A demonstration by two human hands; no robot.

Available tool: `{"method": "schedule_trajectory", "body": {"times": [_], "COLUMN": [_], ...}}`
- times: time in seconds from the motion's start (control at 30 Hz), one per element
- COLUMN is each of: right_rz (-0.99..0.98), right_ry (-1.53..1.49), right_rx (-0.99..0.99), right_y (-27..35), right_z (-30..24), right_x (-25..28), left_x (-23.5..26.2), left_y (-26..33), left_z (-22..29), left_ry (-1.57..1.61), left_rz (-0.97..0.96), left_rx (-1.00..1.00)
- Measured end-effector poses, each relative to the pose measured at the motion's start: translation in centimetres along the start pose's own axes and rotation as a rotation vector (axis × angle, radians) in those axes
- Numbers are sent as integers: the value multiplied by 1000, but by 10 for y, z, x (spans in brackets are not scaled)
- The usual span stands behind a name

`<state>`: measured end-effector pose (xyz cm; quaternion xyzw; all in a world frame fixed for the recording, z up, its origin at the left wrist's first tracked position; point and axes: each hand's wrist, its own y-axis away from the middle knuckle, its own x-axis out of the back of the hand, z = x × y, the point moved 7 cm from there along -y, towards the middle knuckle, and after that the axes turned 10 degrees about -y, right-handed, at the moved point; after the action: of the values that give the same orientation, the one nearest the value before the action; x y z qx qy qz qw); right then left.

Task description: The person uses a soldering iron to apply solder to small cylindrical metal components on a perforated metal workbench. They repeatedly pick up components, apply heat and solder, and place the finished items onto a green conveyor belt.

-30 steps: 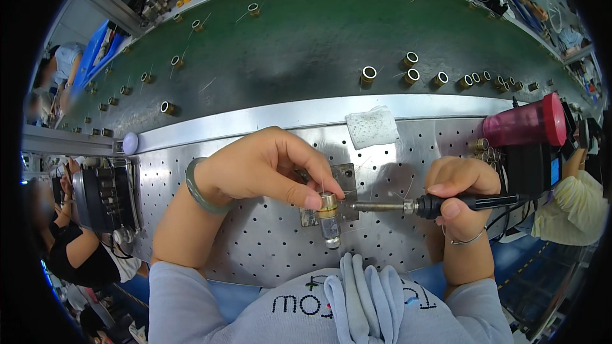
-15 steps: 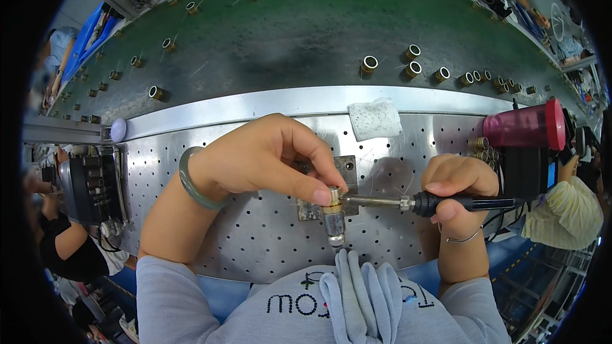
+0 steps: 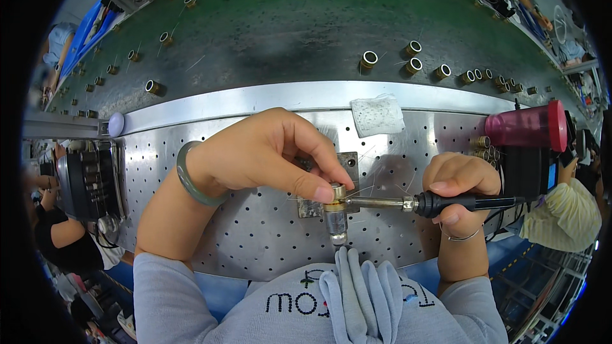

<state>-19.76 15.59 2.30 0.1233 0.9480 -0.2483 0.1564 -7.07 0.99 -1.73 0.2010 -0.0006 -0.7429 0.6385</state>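
Between the thumb and fingers of my left hand [image 3: 264, 156] is the top of a small metal cylinder [image 3: 336, 220] with brass-coloured rings, standing nearly upright above the perforated bench. A soldering iron [image 3: 379, 202] lies level in my right hand [image 3: 462, 181], its black handle gripped by thumb and fingers. Its tip meets the cylinder's side just below my left fingertips; exact contact is too small to tell. Thin wires stick out near the tip. Behind the cylinder, a flat metal plate [image 3: 348, 161] rests on the bench, partly hidden by my left hand.
A white pad [image 3: 377, 116] lies at the bench's far edge. Several ringed cylinders stand on the green belt [image 3: 287, 32] beyond. At right are a pink cup [image 3: 526, 126] and a black box [image 3: 526, 169]; at left, a dark device [image 3: 86, 185]. Other people work on both sides.
The view has shifted slightly. Both hands keep nearly the same pose, with the soldering iron still against the cylinder.
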Motion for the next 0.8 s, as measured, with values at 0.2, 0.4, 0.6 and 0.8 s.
{"method": "schedule_trajectory", "body": {"times": [0.2,0.4,0.6,0.8], "right_rz": [-10,-22,-54,-80], "right_ry": [48,66,82,136], "right_rx": [19,14,29,37], "right_y": [0,-1,-2,-3], "right_z": [-1,-1,-2,-4], "right_x": [0,0,-1,-2], "left_x": [0,0,-1,-1], "left_y": [0,0,1,2], "left_z": [1,1,2,1], "left_ry": [4,-4,6,-20], "left_rz": [4,3,-6,11], "left_rx": [4,-14,-12,38]}}
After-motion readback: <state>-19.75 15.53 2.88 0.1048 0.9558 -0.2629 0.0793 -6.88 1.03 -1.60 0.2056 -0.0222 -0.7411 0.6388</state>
